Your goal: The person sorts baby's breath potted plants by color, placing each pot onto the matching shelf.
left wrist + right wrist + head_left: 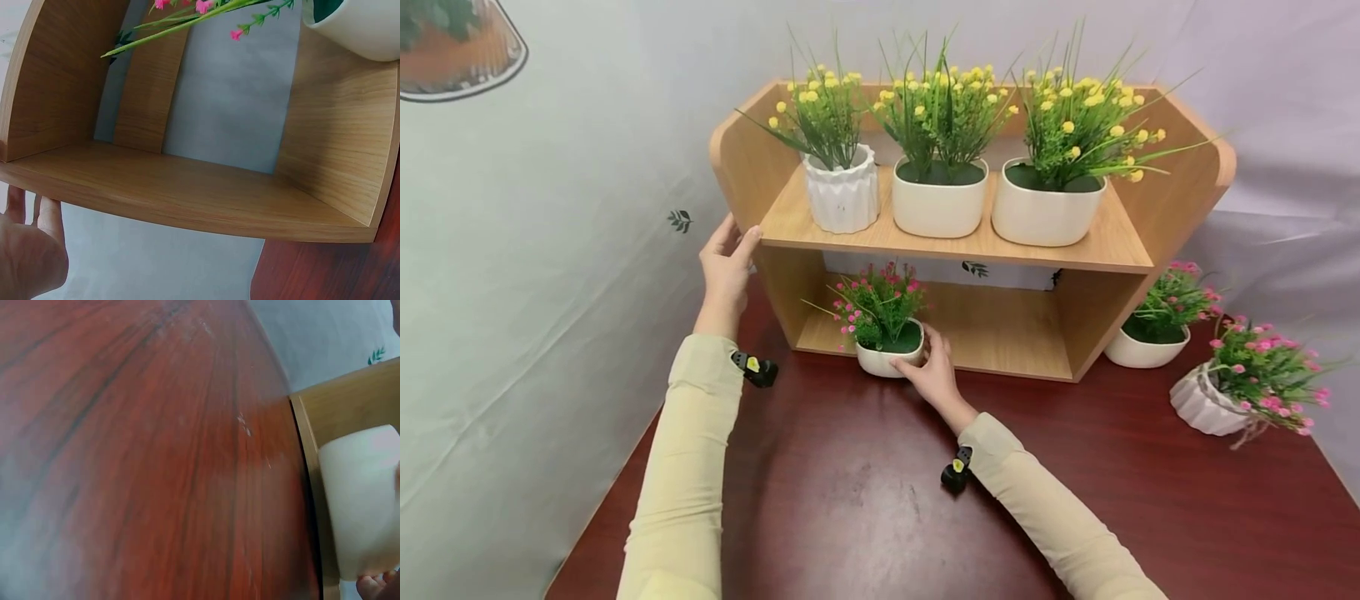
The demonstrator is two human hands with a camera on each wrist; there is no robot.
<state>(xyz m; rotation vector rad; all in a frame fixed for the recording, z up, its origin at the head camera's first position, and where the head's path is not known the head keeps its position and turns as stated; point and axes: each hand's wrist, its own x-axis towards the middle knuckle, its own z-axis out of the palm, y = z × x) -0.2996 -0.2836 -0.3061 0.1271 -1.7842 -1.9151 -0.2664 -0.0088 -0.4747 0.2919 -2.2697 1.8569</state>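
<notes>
Looking from the head first, we see the right hand point(934, 375) holding a white pot point(880, 363) of pink flowers, thumb in front and fingers round its right end, at the front edge of the shelf's point(1015, 321) lower level. We cannot tell whether the pot rests there or hangs just clear. The left hand point(724, 271) rests against the outside of the left panel point(790, 296), fingers fairly straight. We would do well to carry the pot level, guard its sprigs from the board above, and steady the shelf without pushing it.

Yellow-flowered pots point(938, 210) line the upper level; two more pink-flowered pots point(1146, 348) stand to the right on the dark red table point(850, 483), before pale walls point(550, 292).

In the left wrist view, we find the sprigs reaching into the lower level.

In the right wrist view, we see the table's glossy grain with pale scuffs point(244, 425), the pot tilted in frame.
</notes>
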